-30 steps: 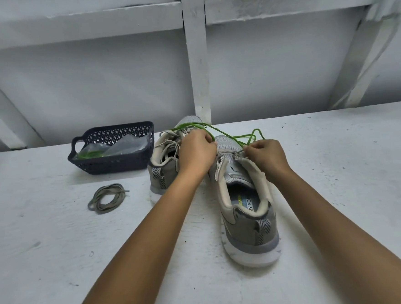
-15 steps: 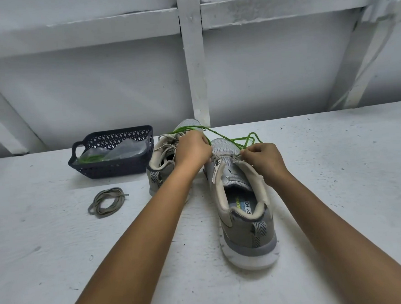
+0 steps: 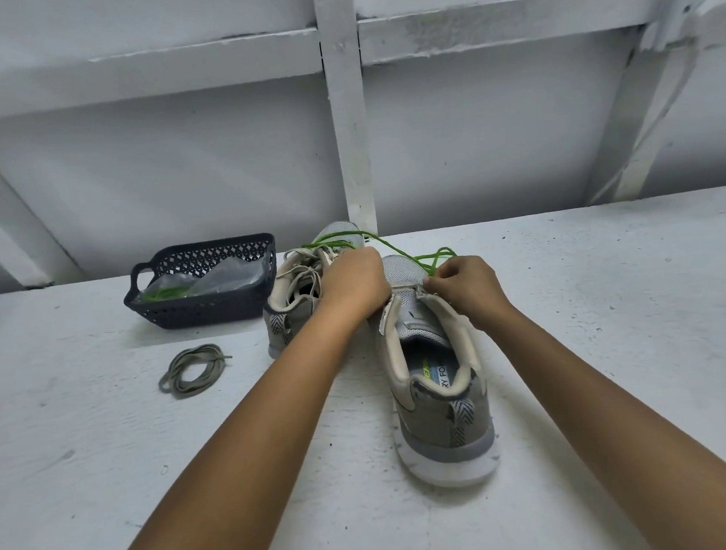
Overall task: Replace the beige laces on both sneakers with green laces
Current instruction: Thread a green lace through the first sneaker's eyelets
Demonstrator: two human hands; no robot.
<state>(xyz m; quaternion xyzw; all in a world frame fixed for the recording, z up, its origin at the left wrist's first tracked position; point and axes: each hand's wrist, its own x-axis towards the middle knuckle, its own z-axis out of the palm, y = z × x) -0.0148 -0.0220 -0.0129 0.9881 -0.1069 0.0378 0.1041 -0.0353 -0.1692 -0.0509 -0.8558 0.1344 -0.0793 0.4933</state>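
The left hand (image 3: 355, 281) curls away from view, hiding what it grips and the front eyelets of the near sneaker (image 3: 438, 398); its wrist covers part of the far sneaker (image 3: 295, 309). The green lace (image 3: 393, 247) disappears into the right hand (image 3: 465, 287)'s pinch, its tip unseen. The insole lettering (image 3: 443, 378) is only partly readable. A crumpled bag (image 3: 211, 281) in the basket (image 3: 209, 307) near the table's back edge blurs its green contents.

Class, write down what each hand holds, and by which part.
The right hand pinches the thin green lace close to the grey mesh sneaker's front eyelets. The left hand's hold is hidden behind its knuckles.
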